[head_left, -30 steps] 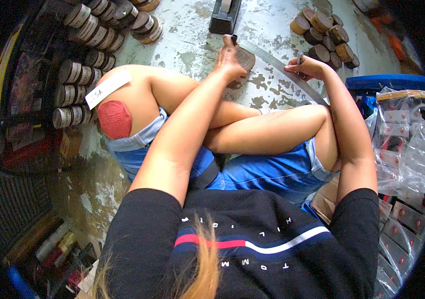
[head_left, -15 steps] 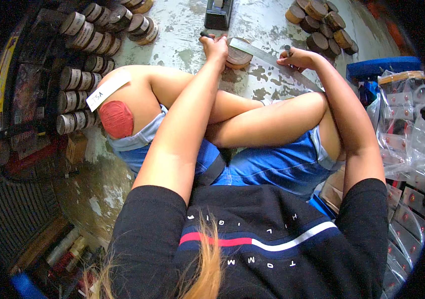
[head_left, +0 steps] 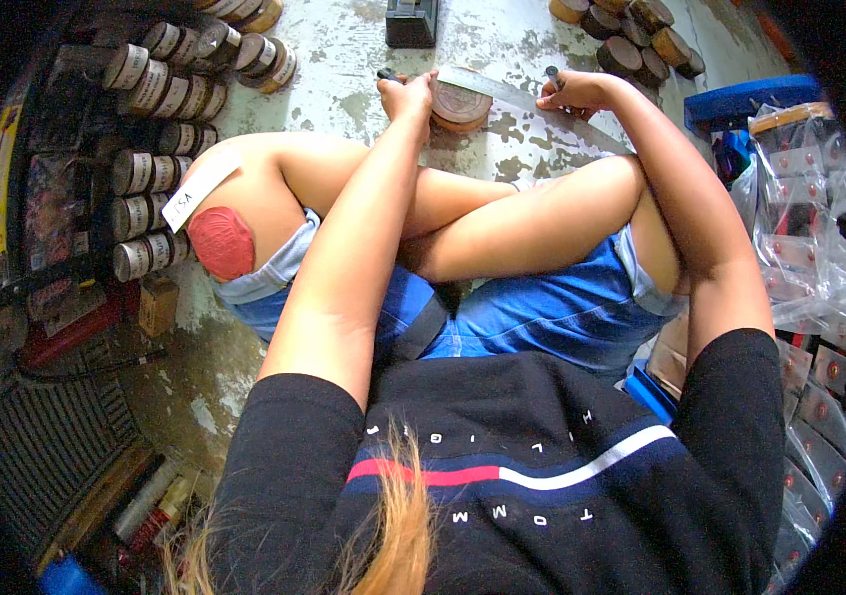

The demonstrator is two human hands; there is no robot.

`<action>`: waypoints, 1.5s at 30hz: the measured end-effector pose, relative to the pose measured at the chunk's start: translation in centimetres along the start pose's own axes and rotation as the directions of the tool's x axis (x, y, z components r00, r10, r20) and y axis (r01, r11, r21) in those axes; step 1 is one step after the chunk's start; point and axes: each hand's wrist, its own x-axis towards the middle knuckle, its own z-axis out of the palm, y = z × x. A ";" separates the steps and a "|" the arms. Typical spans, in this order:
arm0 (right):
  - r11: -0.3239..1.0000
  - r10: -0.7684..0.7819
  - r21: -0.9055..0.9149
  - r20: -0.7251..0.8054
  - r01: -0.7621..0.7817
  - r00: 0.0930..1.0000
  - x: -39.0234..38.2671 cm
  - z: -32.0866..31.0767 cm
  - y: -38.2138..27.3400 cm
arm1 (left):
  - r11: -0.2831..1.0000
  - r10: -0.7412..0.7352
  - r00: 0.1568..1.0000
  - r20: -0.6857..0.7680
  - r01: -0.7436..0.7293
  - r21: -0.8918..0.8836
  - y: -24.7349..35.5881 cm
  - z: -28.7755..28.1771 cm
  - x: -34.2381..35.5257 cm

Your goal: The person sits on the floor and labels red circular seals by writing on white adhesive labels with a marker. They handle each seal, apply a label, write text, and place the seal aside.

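Observation:
Between my two hands stretches a clear strip that looks like tape point(head_left: 510, 92). Its left end is pinched in my left hand point(head_left: 407, 97), which is closed and also has a small black piece, perhaps a cap, at its fingers. The other end is at the fingertips of my right hand point(head_left: 578, 92), closed too, with a dark pen-like stick point(head_left: 552, 73) poking up from it. A round, brown, wood-like disc point(head_left: 460, 107) lies on the worn surface beside my left hand, partly under the strip.
A black tape dispenser point(head_left: 411, 24) stands ahead. Labelled round pieces point(head_left: 150, 174) are stacked at left; brown discs point(head_left: 621, 55) are piled far right. On my knee lie a white paper strip point(head_left: 203, 188) and a red round patch point(head_left: 222, 244). Plastic-wrapped packs point(head_left: 799, 218) stand right.
The view has shifted, so the surroundings sit a little differently in the picture. Both hands keep hold of the strip over the disc, with little other visible change.

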 end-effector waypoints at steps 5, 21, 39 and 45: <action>0.998 0.014 0.056 -0.048 -0.011 0.999 -0.3 0.3 -0.1 | 0.996 -0.046 0.997 0.060 0.050 -0.074 0.3 -0.2 -0.5; 0.999 0.012 -0.032 -0.029 -0.013 1.000 0.6 0.1 0.4 | 0.947 0.049 0.966 0.253 0.036 -0.319 -0.1 -0.2 -0.7; 1.000 -0.020 -0.016 -0.010 0.020 1.000 0.5 0.1 0.2 | 0.987 0.046 0.984 0.171 -0.018 -0.160 2.0 -1.0 -2.6; 0.999 0.014 -0.036 -0.063 -0.016 0.998 0.8 -0.1 0.4 | 0.991 0.049 0.990 0.135 -0.031 -0.133 2.3 -1.0 -2.9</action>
